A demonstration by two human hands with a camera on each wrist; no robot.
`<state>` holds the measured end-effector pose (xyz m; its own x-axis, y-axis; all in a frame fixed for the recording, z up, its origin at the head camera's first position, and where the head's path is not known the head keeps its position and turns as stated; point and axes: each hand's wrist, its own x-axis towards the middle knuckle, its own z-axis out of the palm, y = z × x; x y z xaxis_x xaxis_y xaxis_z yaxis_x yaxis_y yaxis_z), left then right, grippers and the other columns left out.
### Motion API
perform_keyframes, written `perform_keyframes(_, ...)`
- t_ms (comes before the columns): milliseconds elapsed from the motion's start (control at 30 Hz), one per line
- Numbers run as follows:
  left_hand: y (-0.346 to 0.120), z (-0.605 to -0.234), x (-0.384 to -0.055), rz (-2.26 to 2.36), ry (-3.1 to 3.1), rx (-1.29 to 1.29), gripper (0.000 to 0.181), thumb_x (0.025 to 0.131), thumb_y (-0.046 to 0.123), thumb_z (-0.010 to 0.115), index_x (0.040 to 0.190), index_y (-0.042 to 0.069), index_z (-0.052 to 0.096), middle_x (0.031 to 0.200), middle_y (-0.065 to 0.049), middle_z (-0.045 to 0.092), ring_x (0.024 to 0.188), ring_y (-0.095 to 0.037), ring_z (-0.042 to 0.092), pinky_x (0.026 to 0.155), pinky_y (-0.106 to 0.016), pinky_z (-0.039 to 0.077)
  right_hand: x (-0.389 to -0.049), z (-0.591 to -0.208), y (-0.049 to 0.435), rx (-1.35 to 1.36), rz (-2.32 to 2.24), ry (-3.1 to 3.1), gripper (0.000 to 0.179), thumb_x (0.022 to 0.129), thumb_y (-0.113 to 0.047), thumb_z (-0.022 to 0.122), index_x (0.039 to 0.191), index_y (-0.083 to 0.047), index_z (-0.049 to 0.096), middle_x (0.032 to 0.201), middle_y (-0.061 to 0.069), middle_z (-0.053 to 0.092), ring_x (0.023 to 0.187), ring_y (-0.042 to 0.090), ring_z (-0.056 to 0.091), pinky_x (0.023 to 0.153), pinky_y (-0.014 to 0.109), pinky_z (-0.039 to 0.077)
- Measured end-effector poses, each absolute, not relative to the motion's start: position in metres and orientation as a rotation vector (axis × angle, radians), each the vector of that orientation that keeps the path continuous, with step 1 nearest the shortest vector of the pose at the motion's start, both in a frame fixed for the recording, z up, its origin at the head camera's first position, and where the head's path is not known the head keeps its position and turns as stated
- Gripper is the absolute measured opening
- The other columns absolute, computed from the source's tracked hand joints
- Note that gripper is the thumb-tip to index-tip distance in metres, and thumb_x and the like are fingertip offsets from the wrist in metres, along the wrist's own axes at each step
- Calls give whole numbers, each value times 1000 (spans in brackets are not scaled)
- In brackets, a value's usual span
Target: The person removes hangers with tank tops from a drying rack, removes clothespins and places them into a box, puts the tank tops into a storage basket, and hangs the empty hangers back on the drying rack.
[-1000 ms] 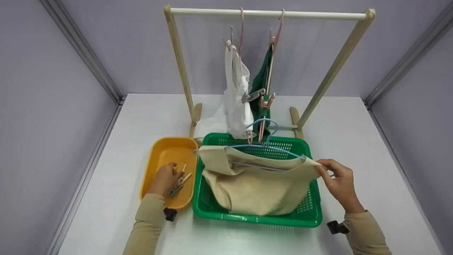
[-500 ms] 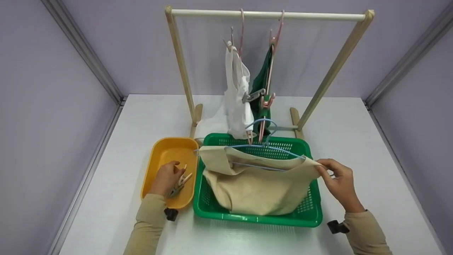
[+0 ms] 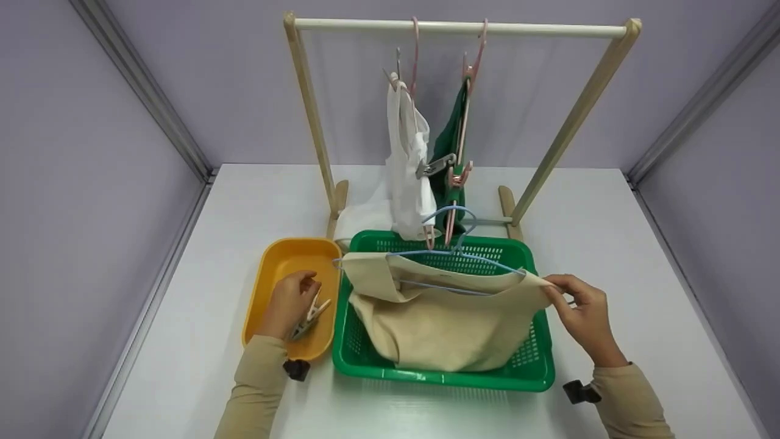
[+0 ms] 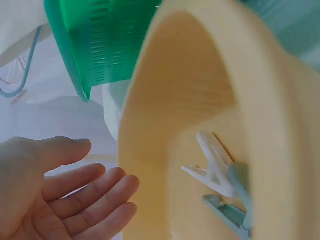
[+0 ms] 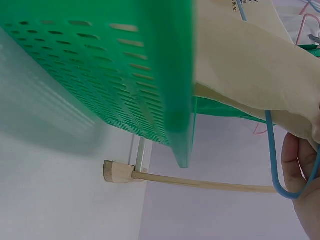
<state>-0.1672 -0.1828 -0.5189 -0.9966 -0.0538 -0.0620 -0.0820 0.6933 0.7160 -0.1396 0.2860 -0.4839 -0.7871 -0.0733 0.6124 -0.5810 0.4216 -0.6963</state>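
Note:
My left hand (image 3: 287, 305) hovers over the yellow tray (image 3: 263, 274), its fingers loosely bent. The left wrist view shows that hand with nothing in it. Below it in the tray lie a white clothespin (image 4: 215, 172) and a grey-green clothespin (image 4: 227, 210). A beige shirt (image 3: 448, 335) hangs on a blue hanger (image 3: 451, 210) and drapes over the green basket (image 3: 442, 378). With thumb and fingers, my right hand (image 3: 585, 314) pinches the shirt's right shoulder edge. In the right wrist view the hanger's blue end (image 5: 272, 155) pokes out beside those fingers.
Behind the basket stands a rack with a white rail (image 3: 548, 27) and wooden legs (image 3: 311, 122). A white garment (image 3: 405, 164) and a dark green garment (image 3: 451, 140) hang from it on pink hangers, with clothespins on them. White cloth (image 3: 365, 219) lies behind the tray.
The left hand has shifted slightly up and away from the clothespins, and its fingers have moved a little. The right hand and the shirt stay in place.

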Motion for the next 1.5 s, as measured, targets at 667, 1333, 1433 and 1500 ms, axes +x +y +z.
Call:
perform_keyframes(667, -152, -481, -157, 1530, 2998, 425, 26, 96, 18, 59, 116, 3, 65, 116, -10, 68, 107, -24, 65, 98, -42, 53, -135, -483, 284, 538, 1343, -2212, 17, 77, 22, 63, 86, 9, 68, 90, -22, 68, 79, -11, 62, 66, 4, 51)
perform_keyframes(1333, -130, -474, -154, 1538, 2920, 820, 19, 97, 14, 56, 110, 10, 69, 100, -4, 70, 82, -10, 61, 71, -21, 56, -134, -479, 276, 591, 1317, -2184, 23, 74, 24, 64, 88, 7, 70, 87, -11, 72, 80, -10, 62, 72, 4, 51)
perform_keyframes(1433, -129, -474, -154, 1552, 2929, 878, 18, 97, 12, 56, 108, 7, 69, 99, -6, 70, 79, -10, 60, 71, -21, 56, -134, -477, 275, 581, 1317, -2201, 23, 74, 23, 64, 88, 6, 70, 88, -14, 72, 80, -11, 62, 71, 4, 50)
perform_keyframes(1500, -129, -475, -155, 1571, 2931, 892, 18, 97, 10, 56, 108, 6, 69, 98, -6, 70, 80, -11, 61, 73, -22, 57, -135, -476, 275, 574, 1324, -2220, 22, 75, 22, 65, 89, 6, 70, 90, -20, 70, 80, -12, 62, 69, 4, 50)
